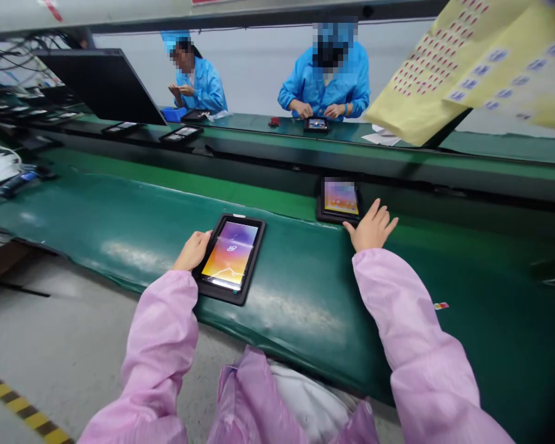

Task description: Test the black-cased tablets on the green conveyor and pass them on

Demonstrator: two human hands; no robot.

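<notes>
A tablet (231, 253) in a black tray-like frame, its screen lit purple to yellow, lies on the green bench mat near the front edge. My left hand (193, 251) grips the left side of that frame, the fingers partly hidden behind it. Farther back and to the right, a second lit tablet (341, 197) in a similar black frame rests on the green strip beyond the mat. My right hand (372, 227) is beside its near right corner with fingers spread, holding nothing; whether the thumb touches the frame I cannot tell.
A dark monitor (104, 86) overhangs the bench at left. Yellow sticker sheets (430, 74) hang at upper right. Two people in blue coats work across at a far bench (254, 123). A small coloured label (441, 306) lies by my right sleeve. A handheld tool (21, 180) sits far left.
</notes>
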